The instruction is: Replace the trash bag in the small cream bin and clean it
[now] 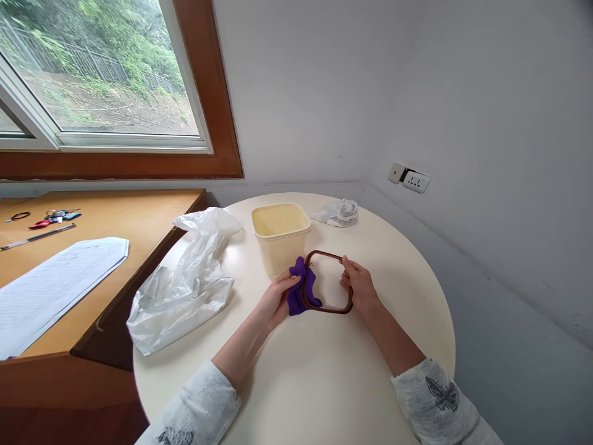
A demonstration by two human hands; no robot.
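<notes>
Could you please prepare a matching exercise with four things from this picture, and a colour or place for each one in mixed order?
1. cloth
2. frame
3. tub
4. large plastic bag

A. pale yellow
B. on the left side of the round table
C. reddish brown, held by the right hand
D. purple, held by the left hand

Pairs: 1-D, 2-C, 3-A, 4-B

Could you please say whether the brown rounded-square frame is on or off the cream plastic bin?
Off: the right hand holds the brown frame in front of the bin, whose rim is bare.
</notes>
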